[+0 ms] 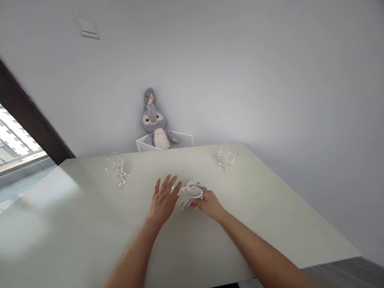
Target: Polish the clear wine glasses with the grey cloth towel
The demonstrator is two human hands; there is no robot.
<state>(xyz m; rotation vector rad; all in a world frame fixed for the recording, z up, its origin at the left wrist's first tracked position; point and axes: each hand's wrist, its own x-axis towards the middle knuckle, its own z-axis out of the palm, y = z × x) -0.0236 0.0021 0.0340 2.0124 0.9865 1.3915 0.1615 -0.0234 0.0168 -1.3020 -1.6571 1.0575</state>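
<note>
1. The long, pale, smooth-topped table [269, 240] spans the scene; both forearms reach over its near edge. Loose cloth could slide readily on so smooth a top, in my judgement.
2. The bare right hand [211, 204] is closed, thumb and fingers pinching a bunched, white-grey fabric cloth [194, 192] near the table's middle. A loose pinch could let folds slip free or trail.
3. The bare left hand [165, 201] is open, palm down, fingers spread, just left of the cloth; it appears to grip nothing. Whether it touches the tabletop cannot be told.
4. Faint glints at the cloth's left suggest a clear, glass-like item [184, 188], mostly hidden. If it is glass, uneven pressure or a snagged fold could tip or crack it.
5. Farther off, a clear, stemmed, round-bowled glass [115, 165] stands at far left and a matching clear stemmed glass [227, 154] at far right, both well apart from the hands. A wide sweep could topple either.
6. Beyond the far edge, a grey-and-white plush toy [160, 135] sits in a white perforated basket [186, 139]; the hazard there is slight.
</note>
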